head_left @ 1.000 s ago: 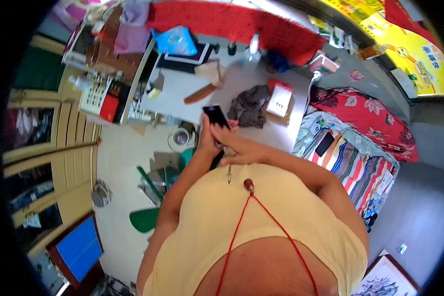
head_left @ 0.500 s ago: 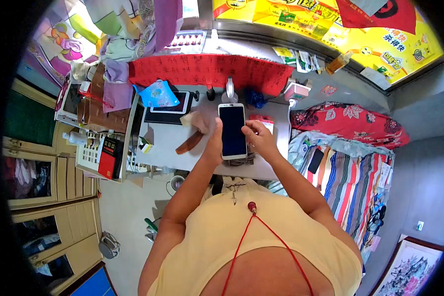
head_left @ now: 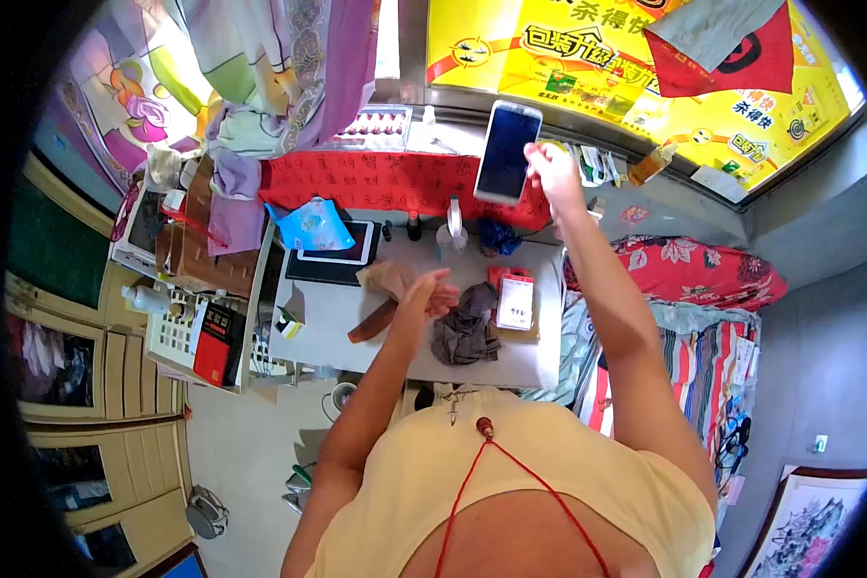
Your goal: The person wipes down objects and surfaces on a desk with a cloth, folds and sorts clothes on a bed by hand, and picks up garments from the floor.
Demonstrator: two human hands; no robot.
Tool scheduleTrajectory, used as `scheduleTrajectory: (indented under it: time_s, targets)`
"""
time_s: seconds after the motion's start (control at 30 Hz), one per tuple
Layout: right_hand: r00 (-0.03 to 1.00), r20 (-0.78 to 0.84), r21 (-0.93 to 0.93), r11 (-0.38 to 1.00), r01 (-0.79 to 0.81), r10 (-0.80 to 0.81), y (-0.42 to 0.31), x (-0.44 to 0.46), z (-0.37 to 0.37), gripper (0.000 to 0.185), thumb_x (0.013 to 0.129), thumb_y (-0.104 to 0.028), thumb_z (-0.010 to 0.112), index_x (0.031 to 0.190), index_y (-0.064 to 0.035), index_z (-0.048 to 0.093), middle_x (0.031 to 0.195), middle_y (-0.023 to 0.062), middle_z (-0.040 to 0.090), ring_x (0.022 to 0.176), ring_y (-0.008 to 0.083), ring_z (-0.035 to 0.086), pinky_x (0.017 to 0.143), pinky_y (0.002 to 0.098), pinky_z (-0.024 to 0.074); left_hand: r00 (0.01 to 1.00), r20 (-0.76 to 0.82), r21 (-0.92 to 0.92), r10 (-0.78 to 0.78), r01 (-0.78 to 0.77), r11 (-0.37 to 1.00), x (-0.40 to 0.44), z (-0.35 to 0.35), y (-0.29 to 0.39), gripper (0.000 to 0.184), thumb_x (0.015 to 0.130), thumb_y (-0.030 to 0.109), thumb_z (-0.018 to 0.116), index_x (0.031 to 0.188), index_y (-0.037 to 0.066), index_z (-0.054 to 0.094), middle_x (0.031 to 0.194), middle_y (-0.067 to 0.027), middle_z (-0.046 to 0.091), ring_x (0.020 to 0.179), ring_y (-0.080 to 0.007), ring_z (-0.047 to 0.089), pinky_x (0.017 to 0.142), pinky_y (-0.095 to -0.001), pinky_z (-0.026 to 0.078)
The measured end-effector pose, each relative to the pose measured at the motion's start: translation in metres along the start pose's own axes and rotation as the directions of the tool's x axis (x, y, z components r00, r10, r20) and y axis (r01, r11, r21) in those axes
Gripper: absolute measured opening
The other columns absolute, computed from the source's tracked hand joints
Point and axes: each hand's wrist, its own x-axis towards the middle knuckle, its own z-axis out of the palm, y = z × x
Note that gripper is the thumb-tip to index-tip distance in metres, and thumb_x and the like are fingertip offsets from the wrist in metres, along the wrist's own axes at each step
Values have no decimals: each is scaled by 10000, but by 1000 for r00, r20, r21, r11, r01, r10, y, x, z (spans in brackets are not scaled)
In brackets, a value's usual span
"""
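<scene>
A white-framed phone [head_left: 508,154] with a dark screen is raised in front of the red cloth and the window ledge. My right hand [head_left: 556,175] grips it by its right edge. My left hand [head_left: 430,295] is apart from the phone, over the desk, with its fingers spread and nothing in them. Beneath and beside the left hand lie a beige cloth [head_left: 385,278] and a brown object [head_left: 372,322]. A crumpled dark grey cloth [head_left: 465,332] lies to its right, next to a white box [head_left: 515,302].
Behind the desk [head_left: 333,313] hangs a red cloth [head_left: 376,183] with writing. A blue packet [head_left: 313,227] rests on a tablet at the back left. A bottle [head_left: 452,236] stands at the back. To the right is a bed with a striped cover [head_left: 689,371].
The phone has moved up and to the right in my right hand. My left hand has let go of it and is now lower, over the desk. The view has shifted.
</scene>
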Motion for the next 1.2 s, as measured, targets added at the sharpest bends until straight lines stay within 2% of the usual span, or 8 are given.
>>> scheduleTrajectory:
  time_s: [0.17, 0.53, 0.63, 0.67, 0.87, 1.07, 1.13, 1.2]
  targets:
    - [982, -139, 7, 991, 131, -129, 10, 77, 7, 245, 886, -256, 642, 870, -11, 658, 634, 14, 590, 538, 66, 532, 499, 217, 424, 981, -168, 13, -93, 97, 995, -29, -12, -18, 450, 953, 416, 462, 1235, 70, 516, 1029, -79, 639, 895, -154, 610, 794, -281, 447]
    - [964, -266, 114, 993, 23, 8, 44, 121, 32, 290, 825, -253, 702, 1002, -24, 675, 776, 44, 661, 583, 113, 594, 520, 267, 515, 978, -162, 71, -134, 147, 987, -61, -14, -40, 394, 964, 352, 466, 1211, 51, 525, 1016, -73, 637, 877, -148, 610, 766, -261, 452]
    - [947, -305, 53, 991, 123, -101, 50, 121, 36, 276, 815, -299, 694, 905, -38, 696, 686, 40, 650, 572, 108, 597, 505, 280, 496, 971, -170, 86, -167, 184, 979, -63, -16, -39, 382, 970, 335, 456, 1214, 48, 519, 1029, -78, 628, 893, -152, 606, 769, -267, 449]
    - [937, -330, -101, 991, 87, -116, 52, 124, 36, 276, 788, -304, 692, 933, -69, 706, 843, 139, 690, 770, 274, 663, 708, 387, 502, 968, -189, 67, -163, 178, 982, -63, -16, -39, 377, 973, 329, 451, 1216, 47, 515, 1033, -81, 623, 902, -154, 603, 770, -271, 447]
    - [933, -337, -118, 989, 91, -126, 59, 115, 40, 257, 759, -254, 692, 964, -99, 704, 929, 159, 675, 903, 332, 643, 803, 414, 494, 960, -165, 124, -226, 248, 961, -65, -6, -41, 376, 972, 317, 457, 1230, 48, 499, 1045, -88, 615, 922, -171, 599, 776, -279, 447]
    - [694, -581, -140, 893, 429, -424, 33, 39, 42, 139, 805, -152, 646, 890, -42, 642, 764, 159, 643, 778, 325, 638, 701, 404, 498, 958, -98, 135, -270, 282, 950, -58, 4, -45, 387, 969, 315, 461, 1231, 32, 494, 1063, -99, 607, 931, -189, 602, 793, -280, 465]
    - [861, -381, 45, 923, 382, -337, 24, -33, 30, 121, 846, -144, 607, 913, -43, 614, 788, 140, 634, 792, 308, 628, 711, 387, 495, 954, -118, 81, -276, 286, 955, -48, 2, -46, 393, 970, 316, 457, 1234, 25, 489, 1069, -101, 604, 933, -193, 603, 797, -285, 469]
    - [887, -256, 43, 912, 408, -384, 36, -104, 16, 156, 901, -94, 541, 1024, -26, 608, 940, 104, 637, 748, 198, 629, 690, 317, 497, 955, -133, 120, -264, 280, 953, -42, 5, -41, 395, 970, 316, 457, 1237, 25, 486, 1070, -102, 604, 933, -191, 601, 801, -285, 468]
